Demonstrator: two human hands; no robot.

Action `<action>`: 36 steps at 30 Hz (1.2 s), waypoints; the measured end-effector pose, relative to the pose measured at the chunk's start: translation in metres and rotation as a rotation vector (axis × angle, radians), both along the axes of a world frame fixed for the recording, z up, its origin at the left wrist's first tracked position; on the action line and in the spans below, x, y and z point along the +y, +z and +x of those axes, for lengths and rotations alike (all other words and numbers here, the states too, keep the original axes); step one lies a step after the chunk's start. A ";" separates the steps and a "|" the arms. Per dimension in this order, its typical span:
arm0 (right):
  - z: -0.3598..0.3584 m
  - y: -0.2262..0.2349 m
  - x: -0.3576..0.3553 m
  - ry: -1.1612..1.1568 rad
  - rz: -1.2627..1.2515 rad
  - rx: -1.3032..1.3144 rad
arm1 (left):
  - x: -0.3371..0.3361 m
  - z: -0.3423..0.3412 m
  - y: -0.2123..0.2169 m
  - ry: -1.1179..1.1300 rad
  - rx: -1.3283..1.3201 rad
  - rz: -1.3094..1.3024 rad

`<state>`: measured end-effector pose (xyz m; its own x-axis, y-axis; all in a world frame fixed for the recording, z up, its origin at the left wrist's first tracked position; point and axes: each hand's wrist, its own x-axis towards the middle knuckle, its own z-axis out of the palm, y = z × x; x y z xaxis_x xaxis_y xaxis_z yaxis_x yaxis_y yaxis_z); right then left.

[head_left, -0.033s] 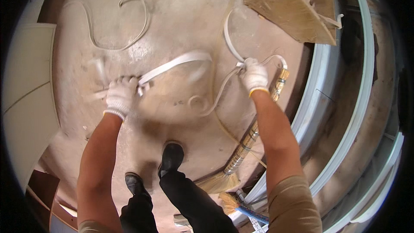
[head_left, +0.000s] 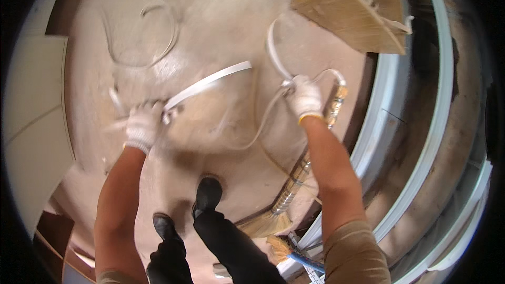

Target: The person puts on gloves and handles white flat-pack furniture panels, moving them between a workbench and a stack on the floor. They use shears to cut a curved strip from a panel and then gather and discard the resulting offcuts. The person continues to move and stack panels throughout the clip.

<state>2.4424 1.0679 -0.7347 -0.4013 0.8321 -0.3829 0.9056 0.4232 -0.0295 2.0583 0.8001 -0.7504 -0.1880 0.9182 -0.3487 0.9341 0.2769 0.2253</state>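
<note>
Both my hands wear white knit gloves. My left hand (head_left: pixel 143 123) is closed around a flat white strip (head_left: pixel 210 81), whose long free end arches to the right above the floor. Short, blurred ends stick out on the other side of that fist. My right hand (head_left: pixel 305 96) grips another white strip (head_left: pixel 272 47), which curves up and away from the fingers. From the same hand a paler length (head_left: pixel 267 113) hangs in a loop toward the floor. A thin piece also curls out on its right side, near the top of a broom handle (head_left: pixel 336 100).
A loose strip (head_left: pixel 173 37) lies curled on the floor at the far left. A cardboard box (head_left: pixel 336 8) with strips inside stands at the far right. Pale metal rails (head_left: pixel 381 94) run along the right. Broom bristles (head_left: pixel 268 223) spread near my feet; a light panel (head_left: pixel 34 84) stands left.
My right hand has shifted slightly left and down with its strip. The free end of the left strip has swung a little left, and the whole view has moved slightly.
</note>
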 end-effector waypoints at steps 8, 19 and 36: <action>-0.013 0.190 0.061 -0.363 0.060 0.658 | 0.032 -0.022 0.247 0.403 -0.198 0.056; 0.009 0.458 0.300 -0.779 0.310 1.134 | 0.436 0.049 0.522 0.559 -1.035 0.328; 0.029 0.207 0.482 -0.965 -0.283 0.209 | 0.713 0.226 0.226 0.527 -0.751 -0.288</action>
